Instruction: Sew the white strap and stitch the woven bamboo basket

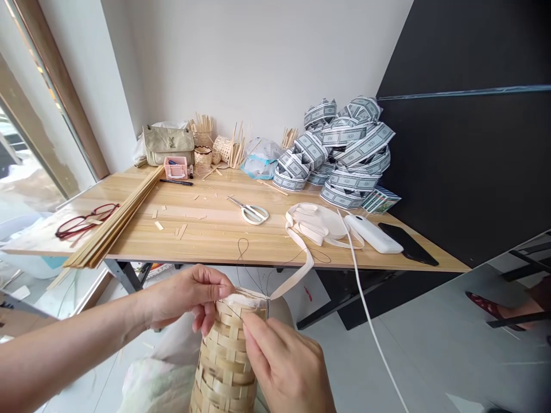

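A woven bamboo basket (224,364) stands tall in front of me, its lower part out of the frame. My left hand (189,295) pinches its rim from the left, where a white fabric strip (293,275) folds over the edge. My right hand (284,361) grips the rim and strip from the near side, fingertips pressed on the weave. The strip runs up from the rim to a white spool (316,223) on the table. Thin dark thread (243,258) loops between the rim and the table edge.
A light wood table (206,246) holds white-handled scissors (250,211), a bundle of bamboo strips (114,221), red glasses (86,221), a power bank (372,234) with a white cable, a black phone (407,244), and a heap of printed paper crowns (344,152). A person's foot (491,307) shows at right.
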Motion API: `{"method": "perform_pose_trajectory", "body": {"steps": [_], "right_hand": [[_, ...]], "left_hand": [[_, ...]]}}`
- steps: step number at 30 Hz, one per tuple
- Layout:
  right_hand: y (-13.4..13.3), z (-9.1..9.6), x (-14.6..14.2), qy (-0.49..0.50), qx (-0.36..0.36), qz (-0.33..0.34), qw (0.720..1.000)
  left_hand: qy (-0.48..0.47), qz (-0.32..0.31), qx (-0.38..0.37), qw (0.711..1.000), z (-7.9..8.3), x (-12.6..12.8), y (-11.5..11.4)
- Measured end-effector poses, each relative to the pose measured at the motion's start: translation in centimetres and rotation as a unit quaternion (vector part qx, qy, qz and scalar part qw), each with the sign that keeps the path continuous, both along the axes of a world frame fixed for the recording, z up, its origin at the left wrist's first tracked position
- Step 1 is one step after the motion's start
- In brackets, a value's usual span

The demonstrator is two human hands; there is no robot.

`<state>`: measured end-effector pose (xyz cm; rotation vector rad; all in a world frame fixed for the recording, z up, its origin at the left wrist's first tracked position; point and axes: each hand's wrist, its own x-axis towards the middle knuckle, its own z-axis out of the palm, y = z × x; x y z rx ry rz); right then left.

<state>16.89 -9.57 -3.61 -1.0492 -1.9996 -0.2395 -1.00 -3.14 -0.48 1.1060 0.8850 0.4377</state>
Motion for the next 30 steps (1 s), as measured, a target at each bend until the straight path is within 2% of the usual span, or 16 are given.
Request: {"method": "perform_pose_trajectory", "body": {"steps": [11, 21, 30], "right_hand": [[0.04, 0.23, -0.82, 0.033, -0.008, 0.015, 0.999], [0.18, -0.29, -0.85, 0.043, -0.015, 0.011, 0.999], [-0.47, 0.62, -0.76, 0.049, -0.044, 0.033, 0.997]], "left_hand": [[0.014, -0.004, 0.005, 1.000, 0.22, 0.13, 0.07], [0.016, -0.004, 0.003, 1.000, 0.15, 0.00, 0.11], [0.017, -0.002, 0.006, 1.000, 0.28, 0.03, 0.00]]}}
